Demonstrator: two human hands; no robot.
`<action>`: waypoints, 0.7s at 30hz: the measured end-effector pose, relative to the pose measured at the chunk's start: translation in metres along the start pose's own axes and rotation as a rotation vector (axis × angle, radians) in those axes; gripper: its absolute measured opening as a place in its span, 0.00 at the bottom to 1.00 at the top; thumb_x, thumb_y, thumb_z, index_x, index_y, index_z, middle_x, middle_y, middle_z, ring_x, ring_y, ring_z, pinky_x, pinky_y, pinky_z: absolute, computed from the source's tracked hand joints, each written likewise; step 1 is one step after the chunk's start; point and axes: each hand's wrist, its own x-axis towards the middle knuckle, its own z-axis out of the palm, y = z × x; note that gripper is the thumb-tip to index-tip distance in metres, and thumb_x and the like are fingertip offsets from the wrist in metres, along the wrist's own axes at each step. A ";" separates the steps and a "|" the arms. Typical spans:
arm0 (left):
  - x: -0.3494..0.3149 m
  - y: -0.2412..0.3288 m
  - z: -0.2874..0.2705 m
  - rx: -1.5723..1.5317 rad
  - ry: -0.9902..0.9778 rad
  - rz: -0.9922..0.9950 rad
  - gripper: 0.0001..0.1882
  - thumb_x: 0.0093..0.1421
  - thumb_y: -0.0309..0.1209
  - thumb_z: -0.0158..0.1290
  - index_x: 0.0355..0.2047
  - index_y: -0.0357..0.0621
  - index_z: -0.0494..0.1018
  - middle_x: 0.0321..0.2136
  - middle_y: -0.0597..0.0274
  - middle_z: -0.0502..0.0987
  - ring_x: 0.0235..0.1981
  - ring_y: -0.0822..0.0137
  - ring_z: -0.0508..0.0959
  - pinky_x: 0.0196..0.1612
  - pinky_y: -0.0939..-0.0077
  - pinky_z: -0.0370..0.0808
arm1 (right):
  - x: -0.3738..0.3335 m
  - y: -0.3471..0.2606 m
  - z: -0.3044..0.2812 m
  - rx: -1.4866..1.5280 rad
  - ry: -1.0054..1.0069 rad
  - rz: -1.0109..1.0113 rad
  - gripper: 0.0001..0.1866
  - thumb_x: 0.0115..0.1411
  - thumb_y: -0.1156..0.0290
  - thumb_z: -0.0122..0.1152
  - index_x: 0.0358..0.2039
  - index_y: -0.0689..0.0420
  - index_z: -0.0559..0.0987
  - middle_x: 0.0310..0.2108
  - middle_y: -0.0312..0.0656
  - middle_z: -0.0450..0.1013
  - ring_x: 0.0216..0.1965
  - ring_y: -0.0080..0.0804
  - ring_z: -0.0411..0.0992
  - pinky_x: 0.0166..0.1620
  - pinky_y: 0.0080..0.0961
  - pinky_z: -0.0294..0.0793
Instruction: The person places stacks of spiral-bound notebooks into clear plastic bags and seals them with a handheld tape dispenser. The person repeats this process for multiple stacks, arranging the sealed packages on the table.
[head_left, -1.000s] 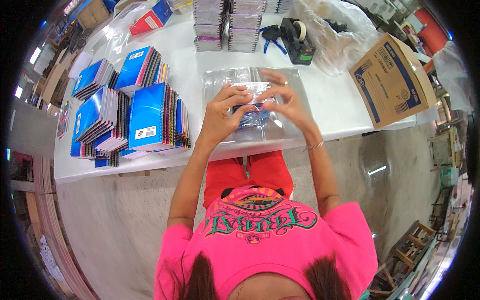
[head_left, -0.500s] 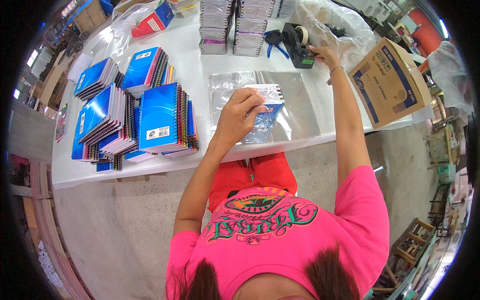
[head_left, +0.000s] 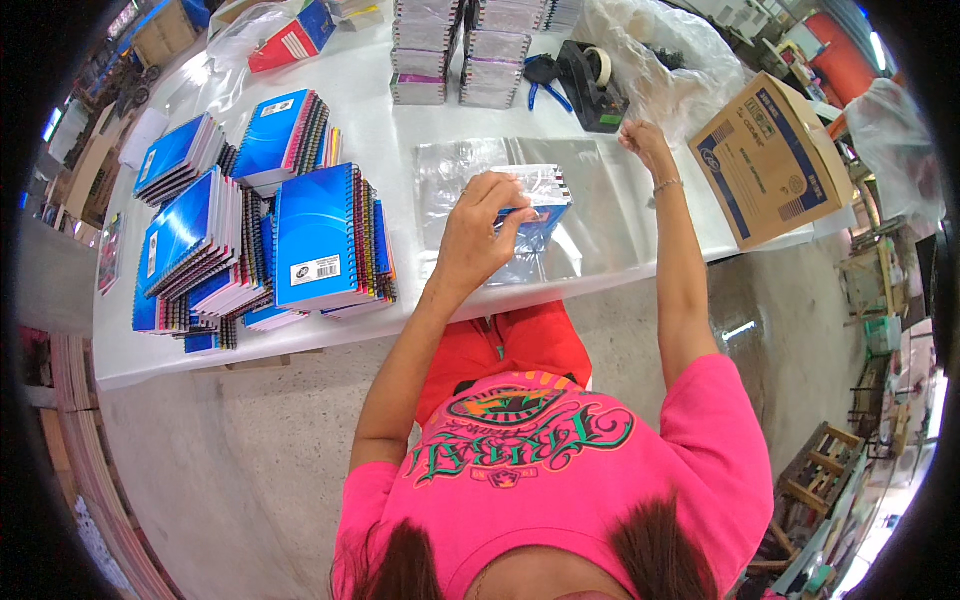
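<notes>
My left hand is closed on a small bundle of spiral notebooks, its fingers over the top edge. Clear plastic is folded about the bundle, which stands on flat clear plastic sheets at the table's near side. Just in front of the black tape dispenser, my right hand is held with its fingers pinched together. Whatever lies between those fingertips is too small to make out. A roll of tape sits in the dispenser.
Stacks of blue spiral notebooks cover the table's left part. Plastic-wrapped notebook stacks stand at the back, beside blue-handled pliers. A cardboard box occupies the right edge, near crumpled clear plastic.
My right hand has come off the tape dispenser and drawn slightly back toward me, fingers pinched. The left hand keeps hold of the notebook bundle, which now appears more upright.
</notes>
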 end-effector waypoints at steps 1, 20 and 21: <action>0.000 0.001 0.003 -0.008 0.006 0.006 0.08 0.50 0.21 0.60 0.31 0.36 0.74 0.36 0.53 0.74 0.44 0.53 0.75 0.47 0.63 0.72 | -0.001 0.000 -0.006 -0.247 0.146 0.022 0.08 0.63 0.68 0.60 0.32 0.60 0.76 0.27 0.38 0.73 0.27 0.26 0.74 0.32 0.20 0.77; -0.011 -0.012 0.005 0.035 0.056 0.070 0.05 0.51 0.19 0.57 0.29 0.38 0.75 0.37 0.54 0.75 0.48 0.52 0.75 0.47 0.61 0.73 | -0.268 -0.095 0.203 0.014 0.025 -0.023 0.13 0.60 0.62 0.66 0.27 0.57 0.76 0.17 0.32 0.71 0.13 0.13 0.63 0.15 0.11 0.57; -0.012 -0.012 0.006 0.035 0.064 0.070 0.05 0.51 0.19 0.57 0.29 0.38 0.75 0.37 0.54 0.75 0.48 0.53 0.75 0.47 0.61 0.73 | -0.267 -0.094 0.205 -0.005 0.028 -0.031 0.13 0.60 0.62 0.66 0.27 0.57 0.76 0.17 0.32 0.71 0.13 0.13 0.63 0.15 0.11 0.57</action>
